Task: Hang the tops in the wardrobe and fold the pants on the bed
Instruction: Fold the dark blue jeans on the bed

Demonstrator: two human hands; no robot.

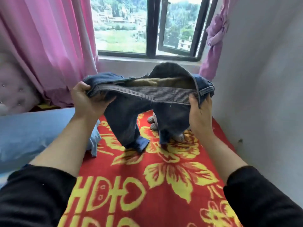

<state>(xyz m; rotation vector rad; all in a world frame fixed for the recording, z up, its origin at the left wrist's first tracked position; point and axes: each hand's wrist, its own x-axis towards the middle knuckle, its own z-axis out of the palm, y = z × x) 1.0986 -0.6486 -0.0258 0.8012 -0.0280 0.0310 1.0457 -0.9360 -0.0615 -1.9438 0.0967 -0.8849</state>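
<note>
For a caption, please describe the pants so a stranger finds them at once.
Below the window lies a red blanket with yellow flowers. Over it, the left hand and right hand hold dark blue jeans. Their striped waistband and brownish lining set them apart.

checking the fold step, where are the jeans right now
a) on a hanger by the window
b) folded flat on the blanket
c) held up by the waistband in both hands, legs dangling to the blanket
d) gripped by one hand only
c: the left hand and right hand each grip an end of the waistband of the jeans, whose leg ends reach the red blanket.
</note>
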